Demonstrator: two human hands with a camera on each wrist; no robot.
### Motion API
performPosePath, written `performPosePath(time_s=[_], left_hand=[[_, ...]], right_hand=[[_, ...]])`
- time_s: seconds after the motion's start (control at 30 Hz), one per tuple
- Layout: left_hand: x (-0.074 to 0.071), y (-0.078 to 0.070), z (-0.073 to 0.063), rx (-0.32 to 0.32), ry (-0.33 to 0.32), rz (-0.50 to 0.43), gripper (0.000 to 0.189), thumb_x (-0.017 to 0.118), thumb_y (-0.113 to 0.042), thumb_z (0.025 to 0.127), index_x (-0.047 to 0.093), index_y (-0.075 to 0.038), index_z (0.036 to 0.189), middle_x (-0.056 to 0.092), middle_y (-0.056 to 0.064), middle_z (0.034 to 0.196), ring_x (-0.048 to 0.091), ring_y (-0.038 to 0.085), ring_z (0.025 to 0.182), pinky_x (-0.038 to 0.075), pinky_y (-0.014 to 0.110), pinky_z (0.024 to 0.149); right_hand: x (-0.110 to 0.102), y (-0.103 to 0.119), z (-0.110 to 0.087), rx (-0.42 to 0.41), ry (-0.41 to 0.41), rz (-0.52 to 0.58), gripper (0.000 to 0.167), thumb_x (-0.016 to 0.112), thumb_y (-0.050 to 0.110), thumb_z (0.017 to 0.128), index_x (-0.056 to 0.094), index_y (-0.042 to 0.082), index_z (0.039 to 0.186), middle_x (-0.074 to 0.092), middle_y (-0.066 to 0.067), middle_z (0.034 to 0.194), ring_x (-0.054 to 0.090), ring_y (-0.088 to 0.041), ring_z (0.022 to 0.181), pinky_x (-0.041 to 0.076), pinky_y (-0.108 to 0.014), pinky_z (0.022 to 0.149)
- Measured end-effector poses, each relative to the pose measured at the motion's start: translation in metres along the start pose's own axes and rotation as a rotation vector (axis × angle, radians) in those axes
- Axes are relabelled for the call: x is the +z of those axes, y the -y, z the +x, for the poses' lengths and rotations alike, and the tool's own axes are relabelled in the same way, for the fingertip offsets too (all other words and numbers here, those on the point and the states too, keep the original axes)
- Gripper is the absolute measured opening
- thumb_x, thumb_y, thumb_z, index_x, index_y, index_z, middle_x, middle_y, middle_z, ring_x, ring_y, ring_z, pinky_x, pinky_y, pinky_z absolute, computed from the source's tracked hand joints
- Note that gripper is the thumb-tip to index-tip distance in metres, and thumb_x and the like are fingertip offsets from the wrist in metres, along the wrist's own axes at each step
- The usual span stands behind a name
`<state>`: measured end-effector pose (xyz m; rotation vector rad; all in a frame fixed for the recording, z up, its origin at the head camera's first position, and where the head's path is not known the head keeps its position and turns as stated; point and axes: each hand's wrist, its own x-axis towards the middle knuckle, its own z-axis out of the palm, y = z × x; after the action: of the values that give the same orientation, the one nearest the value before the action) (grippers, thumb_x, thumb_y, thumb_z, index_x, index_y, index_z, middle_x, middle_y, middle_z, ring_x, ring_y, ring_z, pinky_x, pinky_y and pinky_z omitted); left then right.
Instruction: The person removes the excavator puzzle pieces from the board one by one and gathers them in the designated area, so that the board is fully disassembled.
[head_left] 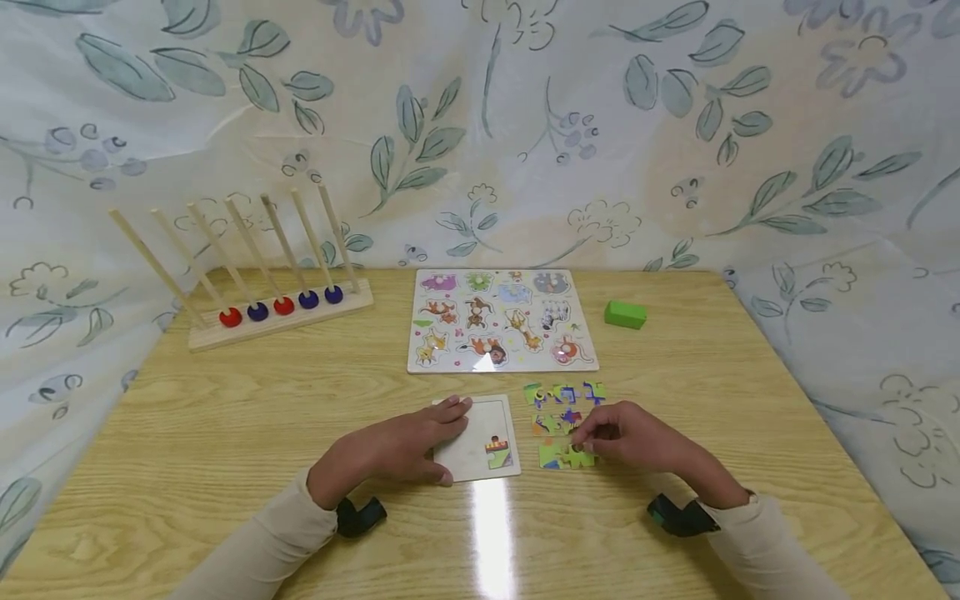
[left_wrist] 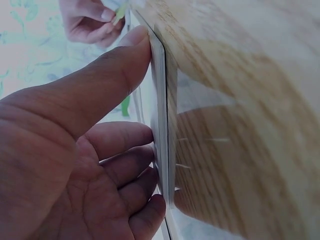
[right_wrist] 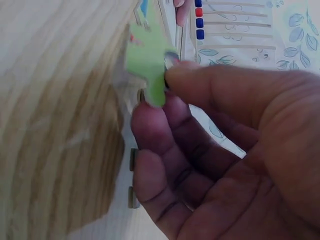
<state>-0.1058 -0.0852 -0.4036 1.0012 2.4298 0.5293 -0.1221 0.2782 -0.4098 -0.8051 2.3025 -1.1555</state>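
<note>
A square wooden puzzle tray [head_left: 463, 454] lies on the table, and two joined jigsaw pieces [head_left: 497, 452] sit in its lower right corner. My left hand [head_left: 401, 446] rests across the tray's left side. In the left wrist view, its thumb [left_wrist: 112, 70] and fingertips touch the tray's face near the edge. A green jigsaw piece [right_wrist: 150, 60] is pinched between the thumb and fingers of my right hand [head_left: 633, 437]. Beneath and beside that hand lie several loose jigsaw pieces [head_left: 551, 454], laid in rows right of the tray.
Behind the tray lies an animal peg puzzle board [head_left: 416, 337]. A green block [head_left: 626, 314] sits to its right. At the back left stands a wooden rack [head_left: 225, 336] with tall rods and red and blue beads. A floral cloth [head_left: 525, 167] hangs behind the table [head_left: 300, 383].
</note>
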Motion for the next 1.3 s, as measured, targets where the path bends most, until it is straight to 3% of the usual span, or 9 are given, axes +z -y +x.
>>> performPosePath(time_s=[0.43,0.63,0.97,1.3], left_hand=[[0.0,0.0,-0.001,0.002,-0.003,-0.004,0.079,0.073,-0.03,0.088,0.034,0.0,0.15,0.015,0.007,0.161,0.008,0.023,0.147,0.023,0.042,0.114],[-0.001,-0.001,-0.002,0.009,0.001,-0.006,0.079,0.072,-0.031,0.089,0.033,0.0,0.15,0.014,0.008,0.162,0.007,0.024,0.147,0.023,0.042,0.114],[-0.001,-0.001,0.0,0.022,0.005,-0.002,0.079,0.072,-0.03,0.089,0.033,0.001,0.15,0.014,0.009,0.161,0.007,0.026,0.147,0.021,0.043,0.114],[-0.002,-0.001,-0.001,0.008,0.003,-0.01,0.078,0.072,-0.031,0.089,0.033,0.001,0.15,0.014,0.007,0.162,0.006,0.024,0.147,0.021,0.043,0.114]], right_hand=[[-0.006,0.011,0.004,0.016,-0.044,-0.132,0.013,0.067,-0.002,0.089,0.073,0.008,0.095,0.07,0.0,0.095,0.054,-0.01,0.077,0.047,-0.024,0.063],[0.003,0.018,0.016,0.027,-0.038,-0.128,0.011,0.067,0.004,0.091,0.074,0.006,0.099,0.069,-0.001,0.093,0.055,-0.009,0.072,0.048,-0.024,0.06],[0.024,0.034,0.046,-0.11,0.009,-0.157,0.014,0.068,0.006,0.091,0.074,0.006,0.104,0.072,0.001,0.098,0.059,-0.006,0.08,0.051,-0.025,0.067],[0.033,0.042,0.057,-0.113,0.015,-0.144,0.015,0.066,0.004,0.092,0.073,0.006,0.105,0.071,0.002,0.1,0.061,-0.007,0.082,0.052,-0.026,0.068]])
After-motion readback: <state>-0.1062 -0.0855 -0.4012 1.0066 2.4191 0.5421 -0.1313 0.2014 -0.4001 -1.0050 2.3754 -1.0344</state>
